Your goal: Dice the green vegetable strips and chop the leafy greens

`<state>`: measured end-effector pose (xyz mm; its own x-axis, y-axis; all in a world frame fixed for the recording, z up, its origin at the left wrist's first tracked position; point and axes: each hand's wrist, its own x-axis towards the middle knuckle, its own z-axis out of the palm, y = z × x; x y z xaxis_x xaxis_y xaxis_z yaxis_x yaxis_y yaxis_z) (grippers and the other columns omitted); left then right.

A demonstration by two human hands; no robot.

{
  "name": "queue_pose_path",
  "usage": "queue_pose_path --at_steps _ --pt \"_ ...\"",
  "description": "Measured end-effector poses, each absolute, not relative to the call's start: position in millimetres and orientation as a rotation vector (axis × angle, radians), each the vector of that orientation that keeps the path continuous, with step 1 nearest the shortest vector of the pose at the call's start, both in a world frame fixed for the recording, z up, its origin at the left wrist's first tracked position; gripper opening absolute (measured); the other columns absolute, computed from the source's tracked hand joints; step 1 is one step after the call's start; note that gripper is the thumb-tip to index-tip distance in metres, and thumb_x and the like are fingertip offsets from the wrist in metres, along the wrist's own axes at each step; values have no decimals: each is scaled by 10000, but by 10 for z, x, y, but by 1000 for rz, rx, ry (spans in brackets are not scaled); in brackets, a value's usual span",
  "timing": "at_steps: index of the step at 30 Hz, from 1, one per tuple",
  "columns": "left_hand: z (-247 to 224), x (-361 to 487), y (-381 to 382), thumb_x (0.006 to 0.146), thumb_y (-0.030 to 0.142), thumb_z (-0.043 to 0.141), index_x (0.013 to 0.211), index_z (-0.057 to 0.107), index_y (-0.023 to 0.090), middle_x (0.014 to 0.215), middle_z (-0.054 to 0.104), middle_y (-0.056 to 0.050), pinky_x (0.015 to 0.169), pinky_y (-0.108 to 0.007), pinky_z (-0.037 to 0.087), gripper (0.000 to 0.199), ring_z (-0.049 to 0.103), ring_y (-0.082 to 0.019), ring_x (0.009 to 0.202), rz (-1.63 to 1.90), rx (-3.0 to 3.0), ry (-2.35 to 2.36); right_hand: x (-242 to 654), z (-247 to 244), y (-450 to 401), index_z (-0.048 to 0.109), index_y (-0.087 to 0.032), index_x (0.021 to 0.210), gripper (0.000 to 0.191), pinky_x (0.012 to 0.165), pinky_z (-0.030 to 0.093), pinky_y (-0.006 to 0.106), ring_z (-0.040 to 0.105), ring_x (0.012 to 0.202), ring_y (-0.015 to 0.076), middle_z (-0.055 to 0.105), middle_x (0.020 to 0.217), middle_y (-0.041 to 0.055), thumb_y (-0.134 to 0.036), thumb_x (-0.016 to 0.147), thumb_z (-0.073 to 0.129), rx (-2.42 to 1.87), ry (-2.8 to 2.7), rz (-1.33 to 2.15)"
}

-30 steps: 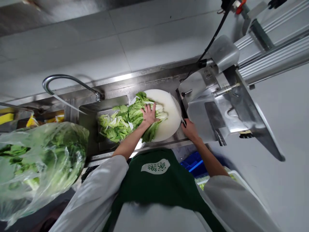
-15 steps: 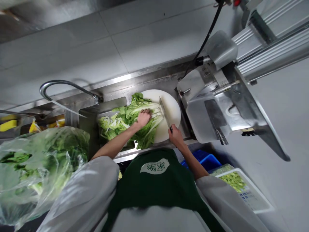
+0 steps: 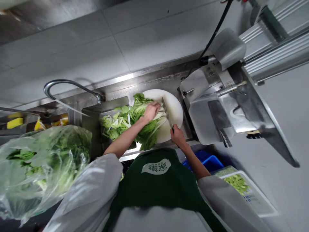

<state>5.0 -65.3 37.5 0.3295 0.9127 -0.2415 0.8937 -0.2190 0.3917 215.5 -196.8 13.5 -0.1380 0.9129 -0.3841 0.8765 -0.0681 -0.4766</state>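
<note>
Long green cabbage leaves (image 3: 149, 134) with pale stems lie across a round white cutting board (image 3: 175, 104). My left hand (image 3: 151, 111) presses down on them near the stem ends, its fingers curled. In my right hand (image 3: 178, 135), at the board's near right edge, is the handle of a knife (image 3: 167, 111). Its blade points away from me, just right of the stems; whether it touches them I cannot tell. Cut cabbage pieces (image 3: 113, 124) are heaped to the left of the board, over the sink (image 3: 93, 124).
A curved faucet (image 3: 70, 83) rises behind the sink. On the left sits a clear plastic bag (image 3: 60, 158) of leafy greens. A metal slicing machine (image 3: 224, 106) stands close on the right, with a cleaver (image 3: 218, 119) on it. Below are blue bins (image 3: 212, 162) and a white basket (image 3: 262, 199).
My left hand has shifted right along the leaves toward the stem ends and the knife. The knife stays at nearly the same place on the board. The view has moved slightly.
</note>
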Motion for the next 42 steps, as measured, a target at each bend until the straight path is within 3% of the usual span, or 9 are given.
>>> queue_pose_path --at_steps 3,5,11,22,25,29,32,36,42 --pt "506 -130 -291 965 345 586 1484 500 171 1486 496 -158 1219 -599 186 554 352 -339 1428 -229 2104 1628 2167 136 -1967 528 -134 1126 188 715 354 281 625 853 221 701 964 127 -222 1011 408 -2031 -2111 993" --pt "578 -236 -117 946 380 618 1493 492 186 1453 513 -161 1197 -642 178 594 428 -341 1367 -442 2070 1569 2179 138 -1966 526 -133 1134 189 720 357 279 635 871 223 709 971 129 -223 1017 407 -2036 -2109 998" --pt "594 -313 -410 994 453 510 1511 488 248 1377 501 -139 1162 -463 335 556 550 -293 1225 -323 2333 1354 2215 143 -1915 521 -134 1174 223 731 378 286 667 896 243 725 966 131 -262 1038 398 -2095 -2123 1048" --pt "231 -59 -1428 1045 504 325 1564 411 249 1502 433 -178 1084 -461 367 585 447 -332 1322 -200 2368 1516 2034 164 -1909 513 -127 1188 262 759 418 306 694 903 264 725 974 153 -263 1052 334 -2090 -2143 1055" --pt "332 0 -1538 1017 586 336 1609 324 238 1572 388 -191 1162 -546 270 687 342 -372 1442 -219 2380 1565 2063 128 -1911 512 -136 1169 250 733 417 306 692 876 266 726 953 145 -266 1048 337 -2059 -2139 1033" --pt "362 221 -1795 822 755 577 1657 143 189 1686 154 -216 1198 -674 99 1098 48 -466 1552 -327 2354 1696 2056 113 -1920 504 -139 1176 246 716 415 303 684 855 258 729 958 143 -257 1041 337 -2054 -2117 1040" --pt "309 276 -1893 728 625 764 1662 97 187 1695 78 -222 1198 -694 87 1229 11 -488 1551 -448 2345 1695 2054 112 -1914 501 -137 1187 259 714 408 304 680 843 256 729 955 143 -254 1040 322 -2069 -2113 1062" --pt "328 -29 -1524 790 361 764 1659 107 292 1689 186 -173 1215 -625 179 1092 223 -420 1531 -449 2352 1489 2093 103 -1895 496 -128 1192 260 720 394 308 679 862 269 725 946 147 -253 1039 326 -2046 -2124 1064" --pt "452 -383 -800 871 356 667 1640 211 310 1622 360 -122 1222 -567 237 895 326 -347 1493 -348 2155 1315 2140 108 -1873 498 -122 1215 269 717 376 300 672 851 262 720 958 149 -263 1041 348 -2072 -2132 1078"
